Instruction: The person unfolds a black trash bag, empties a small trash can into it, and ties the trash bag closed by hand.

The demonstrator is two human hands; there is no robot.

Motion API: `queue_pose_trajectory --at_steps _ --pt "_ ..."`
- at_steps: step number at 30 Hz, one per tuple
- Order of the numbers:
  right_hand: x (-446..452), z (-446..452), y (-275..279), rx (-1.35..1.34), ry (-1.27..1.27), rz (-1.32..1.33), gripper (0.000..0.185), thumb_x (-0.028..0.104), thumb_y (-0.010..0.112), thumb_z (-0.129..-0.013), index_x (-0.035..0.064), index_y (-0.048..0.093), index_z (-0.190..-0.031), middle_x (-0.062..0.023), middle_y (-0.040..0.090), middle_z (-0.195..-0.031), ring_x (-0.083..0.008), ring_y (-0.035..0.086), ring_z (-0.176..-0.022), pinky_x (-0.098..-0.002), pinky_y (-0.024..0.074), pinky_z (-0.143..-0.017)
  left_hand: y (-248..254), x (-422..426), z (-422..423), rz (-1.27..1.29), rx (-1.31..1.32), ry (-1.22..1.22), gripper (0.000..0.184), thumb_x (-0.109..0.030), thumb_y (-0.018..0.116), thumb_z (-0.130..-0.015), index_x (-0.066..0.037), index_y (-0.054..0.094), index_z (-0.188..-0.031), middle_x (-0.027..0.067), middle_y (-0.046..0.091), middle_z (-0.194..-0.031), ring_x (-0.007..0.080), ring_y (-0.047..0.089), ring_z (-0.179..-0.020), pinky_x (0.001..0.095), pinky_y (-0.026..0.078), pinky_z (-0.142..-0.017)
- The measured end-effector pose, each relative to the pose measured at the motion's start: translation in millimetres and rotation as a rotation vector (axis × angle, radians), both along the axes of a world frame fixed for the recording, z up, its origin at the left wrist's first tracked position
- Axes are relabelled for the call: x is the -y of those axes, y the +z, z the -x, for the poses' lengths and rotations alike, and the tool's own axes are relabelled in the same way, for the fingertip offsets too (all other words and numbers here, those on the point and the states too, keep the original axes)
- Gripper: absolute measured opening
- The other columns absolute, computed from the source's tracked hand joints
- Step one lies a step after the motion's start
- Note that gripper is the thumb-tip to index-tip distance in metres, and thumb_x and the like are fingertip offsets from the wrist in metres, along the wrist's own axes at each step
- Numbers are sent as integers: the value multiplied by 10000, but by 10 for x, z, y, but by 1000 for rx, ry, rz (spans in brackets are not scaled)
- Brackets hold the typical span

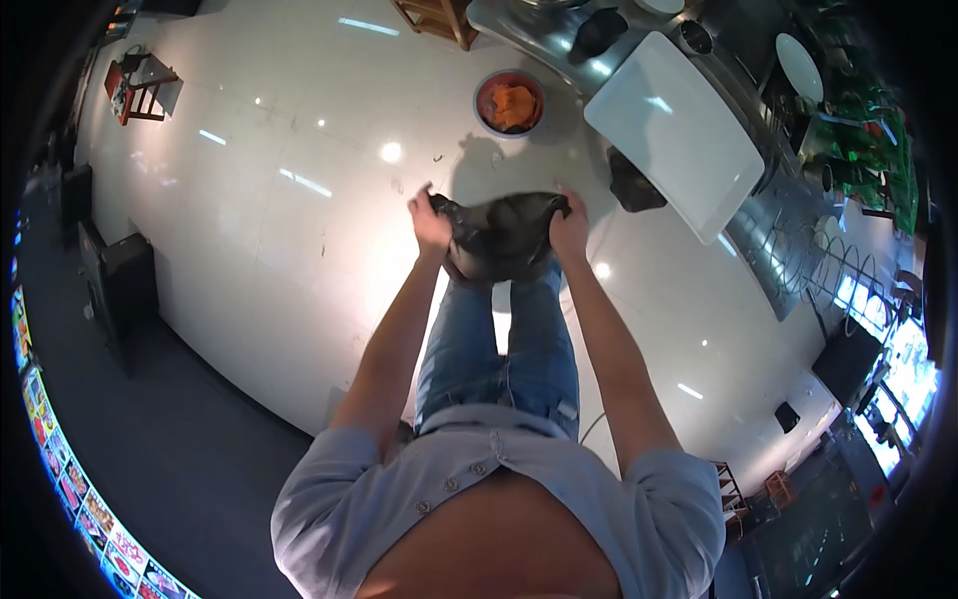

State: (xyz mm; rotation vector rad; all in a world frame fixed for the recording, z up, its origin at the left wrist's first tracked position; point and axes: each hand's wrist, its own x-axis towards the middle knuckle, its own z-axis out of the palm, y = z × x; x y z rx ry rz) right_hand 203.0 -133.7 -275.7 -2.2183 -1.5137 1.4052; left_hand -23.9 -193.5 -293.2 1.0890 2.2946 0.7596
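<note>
A dark, thin bag-like sheet is stretched between my two hands, in front of my thighs. My left hand is closed on its left edge. The right edge is gripped by my right hand. The sheet sags in the middle and looks slightly blurred. Beyond it on the floor stands a round basin with orange material inside.
To the right a large white tray lies on a metal counter, with a dark bag below its edge. A wooden stool stands at the top, dark boxes at the left.
</note>
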Motion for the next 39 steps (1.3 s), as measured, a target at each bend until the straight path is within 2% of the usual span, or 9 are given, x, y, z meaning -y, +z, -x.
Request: queue_pose_trajectory --at_steps 2,6,12,18,22,24,29,37,39 --pt "-9 74 235 -25 -17 -809 435 67 507 -788 110 498 -1221 -211 518 -1176 -391 490 -1080 -401 414 -917 414 -191 -120 -297 -2 -97 472 6 472 -754 -79 457 -1218 198 504 -1106 348 522 -1019 401 429 -872" --pt "1211 -404 -1813 -184 822 83 481 147 570 -723 97 519 -1199 -198 559 -1117 -329 537 -1034 -378 431 -893 -1187 776 -245 814 68 -648 424 -76 606 -694 -67 560 -1116 189 578 -1104 304 573 -1002 367 460 -841" --pt "572 -317 -1734 96 83 60 161 143 552 -708 154 687 -797 -74 664 -799 -257 631 -802 -346 493 -734 -1449 474 49 562 274 -242 433 -174 672 -616 14 563 -990 200 632 -805 309 630 -810 373 507 -728" --pt "-7 -598 -1907 430 -96 96 118 132 565 -690 129 673 -738 -121 655 -767 -287 629 -836 -382 487 -778 -1616 17 310 558 413 259 516 -348 489 -820 119 442 -1034 289 584 -982 365 578 -948 403 448 -820" --pt "-137 -747 -1905 419 10 116 152 121 571 -685 88 669 -796 -157 652 -823 -323 619 -864 -387 491 -778 -1562 -149 250 647 400 409 532 -331 517 -820 105 386 -1096 315 528 -1109 392 528 -1051 397 432 -877" --pt "-163 -800 -1879 177 469 348 245 105 577 -687 35 655 -909 -171 645 -880 -299 626 -861 -364 510 -725 -1480 -196 190 913 173 -134 514 -212 570 -796 80 310 -1129 319 493 -1135 410 538 -1018 400 451 -857" --pt "-229 -737 -1755 -784 -382 521 258 62 564 -761 70 650 -1004 -57 624 -852 -139 590 -673 -251 455 -512 -1406 -322 -34 440 26 -264 408 -93 582 -762 49 280 -996 353 468 -1011 498 543 -855 498 467 -725" --pt "-248 -842 -2200 -622 -632 436 123 96 610 -774 64 577 -889 -29 575 -757 -142 573 -658 -272 474 -505 -1649 -411 -16 -90 172 -106 181 116 400 -708 -23 382 -823 209 571 -813 365 564 -762 378 452 -691" --pt "-170 -788 -2457 12 -518 -60 84 50 595 -747 67 577 -827 -49 583 -732 -207 591 -681 -303 478 -536 -1819 -389 49 -100 174 -17 170 130 424 -671 -32 394 -714 149 547 -742 267 543 -723 327 443 -668"
